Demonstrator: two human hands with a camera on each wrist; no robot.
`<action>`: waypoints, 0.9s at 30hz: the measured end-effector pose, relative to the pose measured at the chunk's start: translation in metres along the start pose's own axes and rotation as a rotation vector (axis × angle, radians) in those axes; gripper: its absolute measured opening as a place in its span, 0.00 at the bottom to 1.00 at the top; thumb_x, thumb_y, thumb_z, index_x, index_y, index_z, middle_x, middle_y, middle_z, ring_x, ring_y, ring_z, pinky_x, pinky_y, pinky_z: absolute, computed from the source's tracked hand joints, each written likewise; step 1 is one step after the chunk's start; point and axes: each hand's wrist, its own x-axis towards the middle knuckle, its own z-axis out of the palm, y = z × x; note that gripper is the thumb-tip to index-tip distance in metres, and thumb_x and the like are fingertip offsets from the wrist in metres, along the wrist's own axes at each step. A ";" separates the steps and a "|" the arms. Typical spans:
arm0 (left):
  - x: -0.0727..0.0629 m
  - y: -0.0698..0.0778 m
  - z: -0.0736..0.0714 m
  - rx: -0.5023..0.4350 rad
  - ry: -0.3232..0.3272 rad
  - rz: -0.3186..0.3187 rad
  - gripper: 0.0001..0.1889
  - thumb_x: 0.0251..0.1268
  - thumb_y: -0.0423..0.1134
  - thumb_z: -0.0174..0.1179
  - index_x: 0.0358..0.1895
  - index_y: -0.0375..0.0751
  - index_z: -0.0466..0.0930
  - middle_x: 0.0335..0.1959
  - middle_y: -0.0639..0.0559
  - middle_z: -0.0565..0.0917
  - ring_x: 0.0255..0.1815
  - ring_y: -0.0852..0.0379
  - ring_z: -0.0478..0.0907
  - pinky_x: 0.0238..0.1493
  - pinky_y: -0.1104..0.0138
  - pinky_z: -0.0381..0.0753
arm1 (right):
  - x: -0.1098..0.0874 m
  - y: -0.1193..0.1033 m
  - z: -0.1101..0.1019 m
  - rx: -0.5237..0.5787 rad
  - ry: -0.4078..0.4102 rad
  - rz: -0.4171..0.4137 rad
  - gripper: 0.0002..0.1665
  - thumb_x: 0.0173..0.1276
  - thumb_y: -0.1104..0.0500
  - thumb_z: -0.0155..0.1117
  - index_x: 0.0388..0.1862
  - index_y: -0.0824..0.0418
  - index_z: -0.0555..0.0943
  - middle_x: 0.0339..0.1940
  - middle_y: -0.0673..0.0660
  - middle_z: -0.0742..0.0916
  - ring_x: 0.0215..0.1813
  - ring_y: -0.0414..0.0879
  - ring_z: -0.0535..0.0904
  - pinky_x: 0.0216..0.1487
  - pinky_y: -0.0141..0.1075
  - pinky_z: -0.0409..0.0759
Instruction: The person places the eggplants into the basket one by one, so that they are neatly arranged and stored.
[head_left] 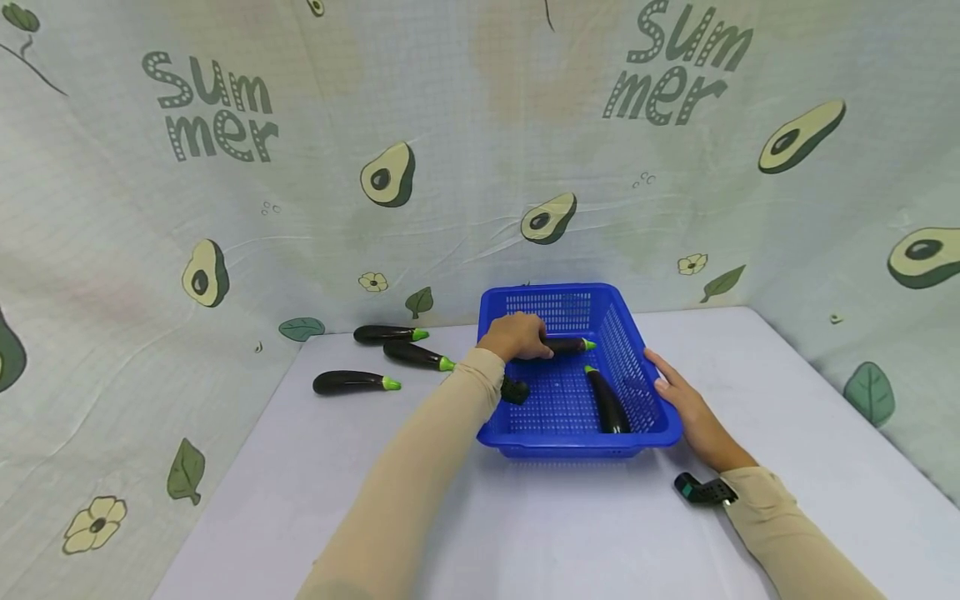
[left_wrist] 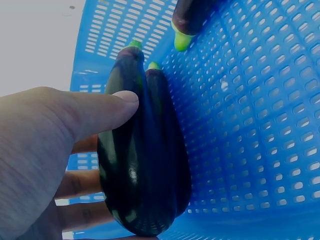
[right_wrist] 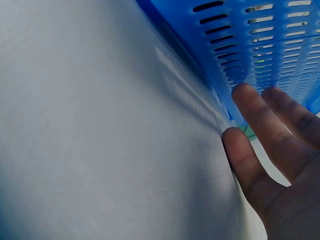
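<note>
My left hand (head_left: 517, 336) is inside the blue plastic basket (head_left: 555, 442) and grips a dark purple eggplant (left_wrist: 132, 165). In the left wrist view its thumb lies across the eggplant's upper part, with the other fingers around the far side. A second eggplant (left_wrist: 175, 145) lies right alongside, partly hidden behind the first. Another eggplant (head_left: 609, 404), its green stem end pointing away from me, lies toward the basket's right side. My right hand (head_left: 693, 412) is at the basket's right wall, fingers extended along the outside, with fingertips right at the rim in the head view.
Left of the basket, three eggplants lie on the white tabletop (head_left: 375, 467): one near the back (head_left: 386, 334), one closer to the basket (head_left: 416, 356), one farther left (head_left: 352, 382). A printed cloth (head_left: 465, 108) hangs behind the table. Each wrist wears a black device (head_left: 705, 490).
</note>
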 end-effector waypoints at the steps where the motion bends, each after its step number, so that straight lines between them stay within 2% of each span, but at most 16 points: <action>1: 0.000 0.000 0.000 0.002 0.004 0.001 0.22 0.64 0.58 0.66 0.55 0.52 0.85 0.45 0.55 0.83 0.42 0.57 0.76 0.49 0.58 0.76 | 0.000 0.000 0.000 0.001 0.000 -0.001 0.35 0.83 0.42 0.35 0.84 0.43 0.44 0.83 0.62 0.47 0.77 0.75 0.47 0.62 0.75 0.54; 8: 0.001 -0.002 0.001 0.002 0.031 0.010 0.21 0.65 0.58 0.65 0.55 0.53 0.84 0.43 0.55 0.83 0.40 0.56 0.76 0.45 0.58 0.76 | 0.001 0.000 0.000 0.001 -0.004 0.007 0.35 0.83 0.42 0.35 0.84 0.42 0.44 0.83 0.62 0.47 0.77 0.75 0.47 0.63 0.75 0.53; 13: 0.002 -0.002 0.002 0.000 0.031 0.010 0.21 0.65 0.58 0.65 0.54 0.51 0.85 0.43 0.55 0.83 0.40 0.57 0.76 0.46 0.59 0.76 | 0.001 0.000 0.000 0.000 -0.004 0.002 0.35 0.83 0.42 0.35 0.84 0.43 0.44 0.83 0.62 0.47 0.76 0.76 0.47 0.62 0.75 0.54; 22: 0.002 0.001 0.001 0.006 0.018 0.018 0.23 0.67 0.56 0.64 0.60 0.51 0.83 0.51 0.54 0.84 0.46 0.57 0.78 0.51 0.58 0.78 | 0.002 0.004 -0.004 0.016 -0.007 -0.016 0.34 0.84 0.45 0.35 0.84 0.44 0.44 0.82 0.64 0.48 0.76 0.75 0.49 0.64 0.73 0.53; 27: 0.002 0.000 0.000 0.007 0.015 0.011 0.23 0.68 0.56 0.63 0.61 0.52 0.83 0.50 0.56 0.83 0.45 0.57 0.77 0.50 0.58 0.77 | 0.003 0.004 -0.005 0.003 -0.008 -0.024 0.33 0.84 0.46 0.34 0.84 0.43 0.45 0.82 0.64 0.49 0.76 0.72 0.52 0.65 0.68 0.57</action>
